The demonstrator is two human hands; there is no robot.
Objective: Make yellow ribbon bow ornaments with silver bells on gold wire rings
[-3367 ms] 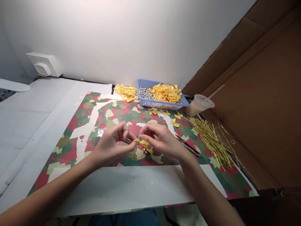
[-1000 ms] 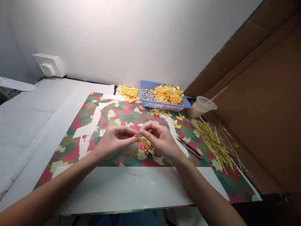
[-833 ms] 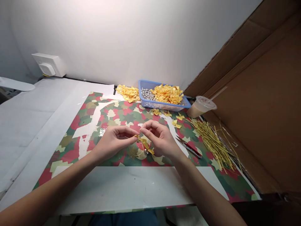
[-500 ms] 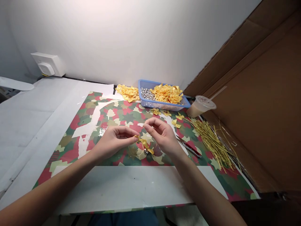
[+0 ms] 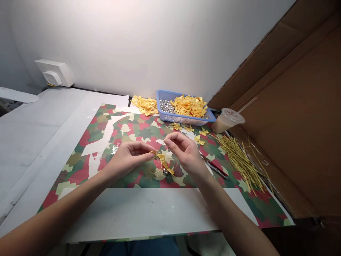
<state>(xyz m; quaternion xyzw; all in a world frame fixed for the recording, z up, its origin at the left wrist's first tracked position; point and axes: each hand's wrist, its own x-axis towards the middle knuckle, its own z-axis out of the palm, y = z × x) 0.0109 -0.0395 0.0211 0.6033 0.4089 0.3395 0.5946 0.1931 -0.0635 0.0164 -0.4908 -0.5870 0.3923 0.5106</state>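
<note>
Head view: a small yellow ribbon bow (image 5: 162,159), with a silver bell hanging below, is being held just above the patterned tabletop (image 5: 128,129). It is being pinched by the left hand (image 5: 128,159); the right hand (image 5: 183,151) is being kept beside it, fingertips pinched, contents indiscernible.

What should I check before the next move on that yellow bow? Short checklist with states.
1. Left hand pinching the yellow bow: ok.
2. Right hand on the bow: not ok, fingertips pinched just above it.
3. Thread between right fingertips: cannot tell, too thin.
4. Small silver bell under the bow: ok, visible.
5. Scissors clear of the right wrist: ok, lying beside it.
6. Supply in blue basket: ok, bows and bells inside.
</note>
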